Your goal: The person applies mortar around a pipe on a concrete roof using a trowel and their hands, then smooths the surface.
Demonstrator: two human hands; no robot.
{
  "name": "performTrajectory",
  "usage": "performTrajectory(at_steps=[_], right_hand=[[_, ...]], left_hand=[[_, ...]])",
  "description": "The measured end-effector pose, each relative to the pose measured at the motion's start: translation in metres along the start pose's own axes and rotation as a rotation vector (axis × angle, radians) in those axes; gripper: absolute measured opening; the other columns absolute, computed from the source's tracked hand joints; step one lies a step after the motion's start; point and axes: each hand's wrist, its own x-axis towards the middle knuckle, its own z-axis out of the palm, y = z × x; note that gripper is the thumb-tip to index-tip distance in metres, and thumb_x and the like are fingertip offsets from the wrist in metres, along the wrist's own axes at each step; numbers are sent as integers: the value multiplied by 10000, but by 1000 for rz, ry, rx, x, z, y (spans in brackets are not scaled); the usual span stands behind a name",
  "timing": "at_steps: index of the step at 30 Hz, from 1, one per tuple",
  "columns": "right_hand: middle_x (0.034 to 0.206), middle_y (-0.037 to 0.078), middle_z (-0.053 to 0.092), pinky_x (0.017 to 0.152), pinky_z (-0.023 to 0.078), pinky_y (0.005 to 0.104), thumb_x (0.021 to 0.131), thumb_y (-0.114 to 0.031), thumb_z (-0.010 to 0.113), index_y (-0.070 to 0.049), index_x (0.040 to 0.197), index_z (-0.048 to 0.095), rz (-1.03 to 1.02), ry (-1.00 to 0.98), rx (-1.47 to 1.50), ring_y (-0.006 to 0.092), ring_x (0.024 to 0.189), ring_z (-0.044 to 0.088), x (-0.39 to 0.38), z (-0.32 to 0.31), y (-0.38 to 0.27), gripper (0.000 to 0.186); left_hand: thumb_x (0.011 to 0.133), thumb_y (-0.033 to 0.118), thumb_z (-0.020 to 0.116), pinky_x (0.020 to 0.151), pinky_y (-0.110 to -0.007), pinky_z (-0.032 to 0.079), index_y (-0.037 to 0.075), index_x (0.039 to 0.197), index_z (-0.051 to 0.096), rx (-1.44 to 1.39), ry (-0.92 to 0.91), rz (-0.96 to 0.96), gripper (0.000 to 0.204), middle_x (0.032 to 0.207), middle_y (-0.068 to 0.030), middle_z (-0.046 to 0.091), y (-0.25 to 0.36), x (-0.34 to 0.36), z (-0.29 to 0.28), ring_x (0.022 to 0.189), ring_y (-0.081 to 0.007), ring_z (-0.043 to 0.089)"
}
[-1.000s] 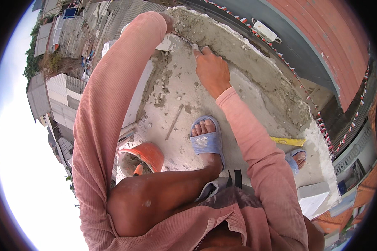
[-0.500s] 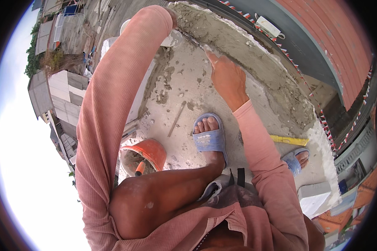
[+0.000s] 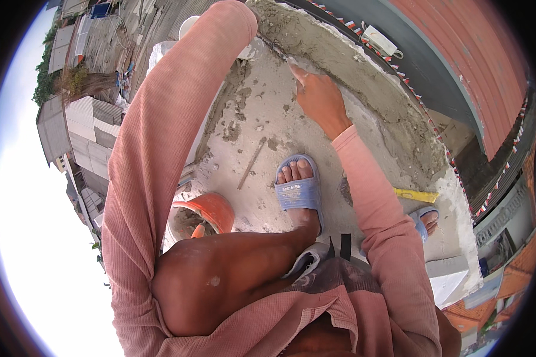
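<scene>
My right hand (image 3: 323, 102) is over the foot of a wet-mortared ledge (image 3: 363, 98), back of the hand up. Its index finger stretches forward, the tip grey with mortar, against the end of a thin dark strip (image 3: 274, 49) lying along the mortar's edge. The other fingers bend under the palm, and what they grip is hidden. My left arm (image 3: 161, 125), in a pink sleeve, reaches to the far end of that strip. The sleeve hides my left hand. Partly behind that arm stands a whitish round container (image 3: 253, 50).
An orange bucket (image 3: 214, 209) with mortar and an orange-handled tool (image 3: 198, 229) stands by my left knee. A thin stick (image 3: 252, 163) lies on the concrete. A yellow strip (image 3: 417, 195) and a white block (image 3: 446, 276) are at right. Past the ledge there is a drop.
My right hand has shifted slightly up and to the left along the ledge. My left sleeve has moved a little right and now covers the hand that showed slightly before.
</scene>
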Motion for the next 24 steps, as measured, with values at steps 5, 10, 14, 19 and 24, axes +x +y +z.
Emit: performTrajectory(at_steps=[5, 10, 14, 19, 24], right_hand=[[943, 237, 712, 796, 555, 518, 903, -84, 549, -116, 1357, 620, -45, 10, 39, 420, 857, 692, 7, 16, 5, 461], [943, 290, 659, 794, 516, 512, 908, -45, 559, -73, 1363, 600, -88, 54, 85, 458, 859, 653, -1, 17, 13, 458], [963, 287, 667, 823, 519, 502, 916, -51, 553, -66, 1365, 595, -45, -4, 120, 456, 890, 653, 7, 14, -4, 451], [941, 261, 690, 815, 532, 507, 885, -42, 558, -68, 1348, 616, -140, 73, 106, 438, 851, 669, 8, 23, 24, 468], [931, 266, 686, 803, 532, 517, 891, -58, 551, -72, 1354, 612, -129, 48, 77, 448, 859, 671, 23, 20, 0, 467]], left_hand=[[985, 141, 555, 817, -317, 527, 11, 1100, 657, -3, 63, 1, 201, 924, -84, 690, 6, -11, -9, 881, -220, 667], [985, 145, 558, 818, -315, 524, 12, 1099, 659, -13, 157, 27, 203, 920, -85, 692, 15, -10, -19, 879, -216, 666], [984, 148, 560, 818, -314, 522, 13, 1099, 660, -13, 310, 57, 204, 917, -86, 692, 24, -8, -50, 878, -213, 664], [984, 152, 563, 819, -312, 520, 14, 1098, 662, -220, 621, -24, 205, 913, -87, 694, 44, -3, -71, 876, -209, 662], [1031, 156, 500, 724, -291, 525, -7, 1134, 614, -1067, 974, -470, 224, 857, -65, 656, 76, -14, 38, 755, -128, 625]])
